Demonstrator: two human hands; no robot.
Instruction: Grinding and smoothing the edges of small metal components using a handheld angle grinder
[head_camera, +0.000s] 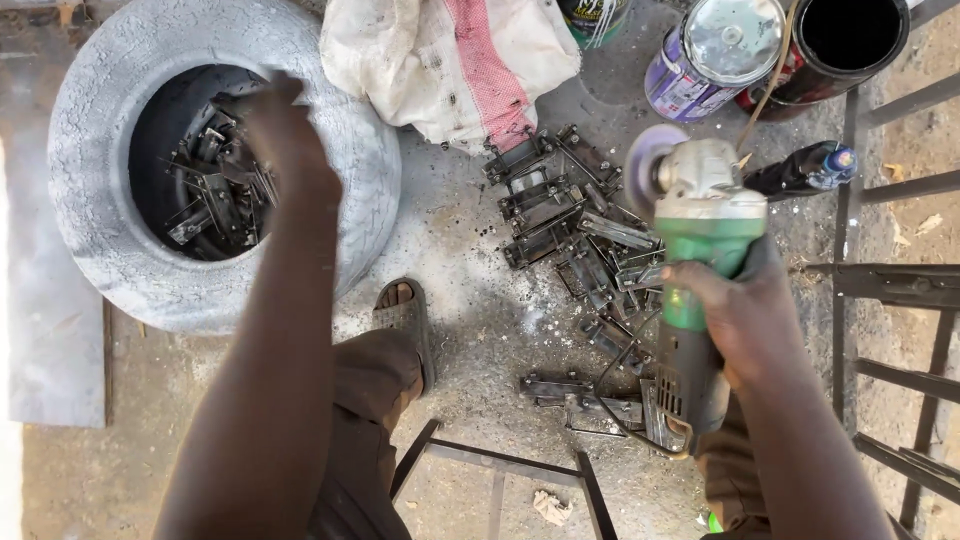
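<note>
Reaching into the grey tyre (225, 290), your left hand (285, 135) is blurred, so you cannot tell whether its grip is apart or closed on one of the dark metal brackets (215, 195) piled just below it. Your right hand (745, 310) has its grip clamped around the body of the green angle grinder (700, 250), disc (650, 160) forward of the grip; its rear end hides part of the loose bracket pile (575, 230) lying left of that hand on the ground. Beyond the disc stand two paint cans (715, 50), cut off at the edge.
</note>
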